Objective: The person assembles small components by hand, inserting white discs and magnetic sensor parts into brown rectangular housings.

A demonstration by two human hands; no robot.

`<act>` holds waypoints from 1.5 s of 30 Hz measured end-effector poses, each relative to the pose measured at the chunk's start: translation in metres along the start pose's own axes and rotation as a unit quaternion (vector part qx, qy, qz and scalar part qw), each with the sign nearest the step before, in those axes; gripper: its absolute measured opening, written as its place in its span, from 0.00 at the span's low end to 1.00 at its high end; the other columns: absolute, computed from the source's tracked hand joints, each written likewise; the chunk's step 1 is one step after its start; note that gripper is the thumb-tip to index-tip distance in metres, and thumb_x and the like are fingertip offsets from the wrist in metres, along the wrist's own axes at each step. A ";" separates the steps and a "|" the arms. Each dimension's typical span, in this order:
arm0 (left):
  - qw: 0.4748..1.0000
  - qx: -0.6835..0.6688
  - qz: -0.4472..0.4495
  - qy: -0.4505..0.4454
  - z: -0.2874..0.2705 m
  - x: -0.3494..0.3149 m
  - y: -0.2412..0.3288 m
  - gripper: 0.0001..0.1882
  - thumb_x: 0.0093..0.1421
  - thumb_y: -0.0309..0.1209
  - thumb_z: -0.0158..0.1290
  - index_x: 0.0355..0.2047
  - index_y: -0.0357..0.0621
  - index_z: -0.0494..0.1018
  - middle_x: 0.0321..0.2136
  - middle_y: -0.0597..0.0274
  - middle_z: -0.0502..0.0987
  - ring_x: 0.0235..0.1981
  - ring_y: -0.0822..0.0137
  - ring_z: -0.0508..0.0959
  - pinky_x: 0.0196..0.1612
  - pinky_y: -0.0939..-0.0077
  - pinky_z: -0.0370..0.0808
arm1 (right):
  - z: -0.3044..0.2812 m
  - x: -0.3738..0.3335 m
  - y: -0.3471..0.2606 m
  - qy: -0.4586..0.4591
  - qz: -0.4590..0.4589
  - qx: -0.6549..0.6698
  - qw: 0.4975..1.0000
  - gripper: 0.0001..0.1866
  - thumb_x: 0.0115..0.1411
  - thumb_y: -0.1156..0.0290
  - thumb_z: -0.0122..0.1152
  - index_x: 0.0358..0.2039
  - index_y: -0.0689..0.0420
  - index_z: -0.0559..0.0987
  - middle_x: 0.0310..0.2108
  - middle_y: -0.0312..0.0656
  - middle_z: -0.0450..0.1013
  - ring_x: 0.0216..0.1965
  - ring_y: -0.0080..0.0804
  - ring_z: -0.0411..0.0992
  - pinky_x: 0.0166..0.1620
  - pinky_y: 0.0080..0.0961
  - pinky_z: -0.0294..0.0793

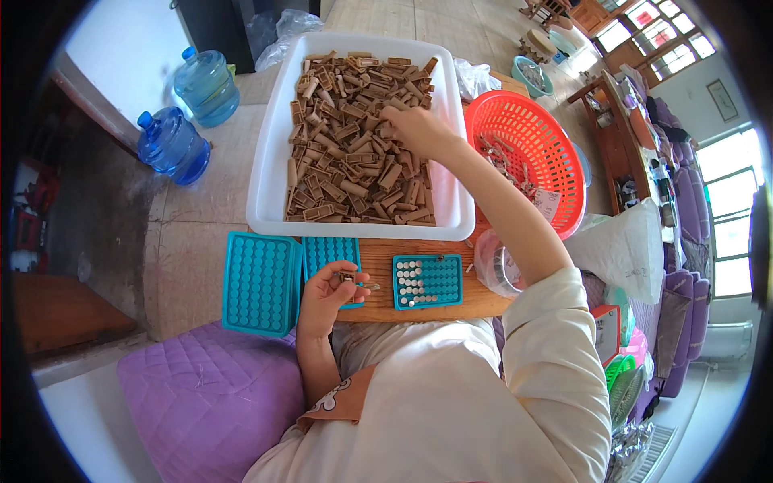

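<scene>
My right hand (417, 130) reaches into a large white bin (262, 181) heaped with brown trough-shaped plastic pieces (342, 137). Its fingers are curled down at the heap, and what they pinch is hidden. Over the near table edge, my left hand (324, 302) is closed around a small brown piece (347, 276); a thin shiny bit sticks out by the fingertips. Just right of this hand lies a small teal tray (444, 283) of round pockets. White discs (411, 282) fill much of its left side and bottom row.
Two more teal trays, a large one (262, 282) and a partly covered one (332, 249), lie left. A red basket (564, 153) of small parts stands right of the bin, near a clear round container (493, 262). Blue water bottles (173, 145) stand on the floor.
</scene>
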State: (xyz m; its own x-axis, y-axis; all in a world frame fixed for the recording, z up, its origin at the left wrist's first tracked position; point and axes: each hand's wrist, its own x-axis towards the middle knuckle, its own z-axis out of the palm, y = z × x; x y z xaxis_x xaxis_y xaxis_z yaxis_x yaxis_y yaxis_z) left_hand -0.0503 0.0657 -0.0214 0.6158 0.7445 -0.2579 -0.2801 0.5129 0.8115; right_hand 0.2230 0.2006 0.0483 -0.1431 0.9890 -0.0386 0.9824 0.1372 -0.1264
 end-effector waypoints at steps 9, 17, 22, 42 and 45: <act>0.996 -0.076 -0.033 -0.024 0.006 -0.001 0.001 0.13 0.59 0.30 0.38 0.43 0.39 0.62 0.38 0.53 0.71 0.33 0.65 0.75 0.34 0.77 0.74 | -0.034 -0.112 -0.002 0.035 0.154 0.353 0.922 0.14 0.50 0.74 0.52 0.38 0.65 0.71 0.28 0.40 0.72 0.34 0.25 0.71 0.35 0.17 0.68; 0.987 -0.163 -0.002 -0.007 0.020 0.002 -0.016 0.14 0.58 0.27 0.38 0.45 0.37 0.61 0.39 0.50 0.69 0.39 0.61 0.73 0.41 0.73 0.72 | -0.007 -0.246 -0.023 -0.003 0.153 0.822 0.548 0.13 0.52 0.72 0.53 0.37 0.66 0.68 0.33 0.43 0.68 0.32 0.25 0.70 0.35 0.14 0.70; 0.984 -0.180 0.010 0.013 0.039 0.001 -0.030 0.15 0.57 0.27 0.43 0.45 0.37 0.62 0.38 0.51 0.70 0.40 0.61 0.72 0.42 0.73 0.72 | 0.036 -0.278 -0.043 0.004 0.105 0.912 0.396 0.15 0.47 0.70 0.59 0.33 0.65 0.71 0.32 0.44 0.68 0.30 0.26 0.69 0.33 0.19 0.69; 0.935 -0.318 0.156 0.030 0.066 -0.006 -0.034 0.20 0.54 0.27 0.47 0.48 0.37 0.59 0.42 0.57 0.67 0.46 0.62 0.67 0.49 0.68 0.66 | 0.042 -0.235 -0.099 0.040 0.175 0.944 0.276 0.18 0.50 0.76 0.54 0.41 0.63 0.63 0.36 0.42 0.62 0.35 0.27 0.65 0.36 0.18 0.73; 0.931 -0.324 0.166 0.005 0.066 -0.004 -0.031 0.20 0.54 0.26 0.47 0.48 0.38 0.58 0.44 0.56 0.66 0.47 0.61 0.66 0.50 0.68 0.66 | 0.038 -0.236 -0.102 0.063 0.173 0.931 0.315 0.15 0.51 0.75 0.53 0.40 0.62 0.65 0.36 0.39 0.63 0.35 0.25 0.65 0.37 0.20 0.71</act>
State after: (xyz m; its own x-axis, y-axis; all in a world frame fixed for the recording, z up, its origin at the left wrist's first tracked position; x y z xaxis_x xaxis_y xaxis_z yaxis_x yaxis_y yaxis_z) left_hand 0.0048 0.0187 -0.0115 0.4103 0.9102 -0.0568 -0.8415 0.4019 0.3612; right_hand 0.1521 -0.0488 0.0321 0.0554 0.9374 -0.3439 -0.8541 -0.1339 -0.5025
